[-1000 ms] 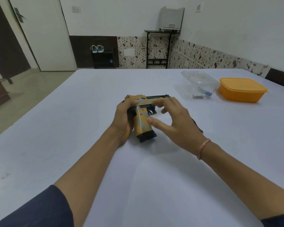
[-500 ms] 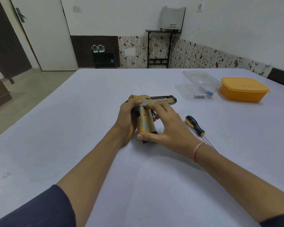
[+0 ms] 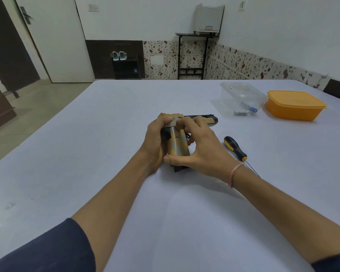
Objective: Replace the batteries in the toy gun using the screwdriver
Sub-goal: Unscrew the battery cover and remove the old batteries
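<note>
The orange and black toy gun point(image 3: 179, 143) lies on the white table point(image 3: 86, 154), barrel pointing right, grip toward me. My left hand point(image 3: 155, 142) grips its rear and the left side of the handle. My right hand point(image 3: 200, 148) holds the gun from the right, thumb across the bottom of the grip and fingers curled over the trigger area. The black and yellow screwdriver point(image 3: 235, 147) lies on the table just right of my right hand, untouched. Two batteries point(image 3: 243, 111) lie by the clear container.
A clear plastic container point(image 3: 241, 95) and a closed orange box point(image 3: 294, 105) stand at the far right of the table. A small scrap point(image 3: 10, 205) lies near the left edge. Beyond the table are a door, a shoe rack and a small stand.
My right hand has slid down and left onto the gun's grip, thumb now across its base, which uncovered the screwdriver lying on the table. My left hand kept its hold.
</note>
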